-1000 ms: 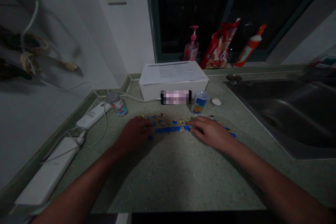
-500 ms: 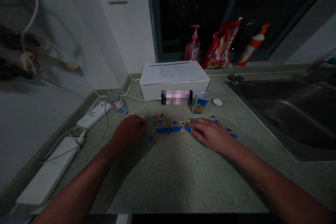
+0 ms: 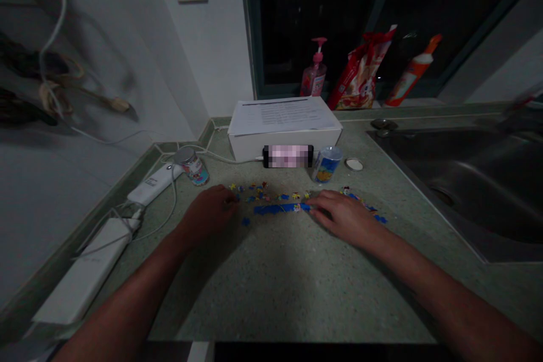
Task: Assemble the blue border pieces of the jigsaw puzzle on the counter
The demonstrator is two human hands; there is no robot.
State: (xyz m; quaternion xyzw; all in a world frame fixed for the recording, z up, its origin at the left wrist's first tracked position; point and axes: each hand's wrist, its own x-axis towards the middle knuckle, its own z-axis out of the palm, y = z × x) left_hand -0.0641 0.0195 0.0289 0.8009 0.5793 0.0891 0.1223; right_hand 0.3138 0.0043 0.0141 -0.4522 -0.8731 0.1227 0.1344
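Observation:
A row of joined blue jigsaw puzzle pieces [image 3: 274,209] lies flat on the counter between my hands, with a pale patch near its right end. My right hand [image 3: 339,209] is at that right end, fingertips and thumb closed on the last puzzle piece. Left of the row, my left hand [image 3: 208,209] rests with curled fingers; whatever is in them is hidden. One loose blue piece [image 3: 246,221] lies just right of my left hand. Several loose coloured pieces [image 3: 258,195] are scattered behind the row. More pieces [image 3: 369,209] lie beyond my right hand.
Behind the pieces stand a small can [image 3: 193,167], a blue can [image 3: 327,165], its round lid [image 3: 353,164] and a phone [image 3: 288,156] against a white box [image 3: 284,133]. Power strips [image 3: 87,271] with cables line the left wall. A sink [image 3: 475,181] is at right.
The whole view has shifted slightly to the right and up. Both hands keep nearly the same places relative to the row and the loose pieces.

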